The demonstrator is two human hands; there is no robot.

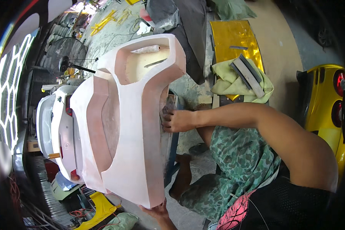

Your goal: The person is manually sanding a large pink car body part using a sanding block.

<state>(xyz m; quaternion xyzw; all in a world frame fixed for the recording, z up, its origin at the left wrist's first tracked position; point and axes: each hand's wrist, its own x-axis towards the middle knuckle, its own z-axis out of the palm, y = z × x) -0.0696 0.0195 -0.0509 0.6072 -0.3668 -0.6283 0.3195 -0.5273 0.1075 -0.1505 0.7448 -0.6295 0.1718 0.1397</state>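
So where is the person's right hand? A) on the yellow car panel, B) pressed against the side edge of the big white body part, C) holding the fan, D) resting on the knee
B: the right hand presses a small piece of sandpaper against the side edge of the white bumper piece.

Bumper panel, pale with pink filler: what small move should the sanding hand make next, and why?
Probably another short stroke along the bumper panel's right edge. The right hand presses what looks like sandpaper against that edge, while the left hand braces the lower corner.
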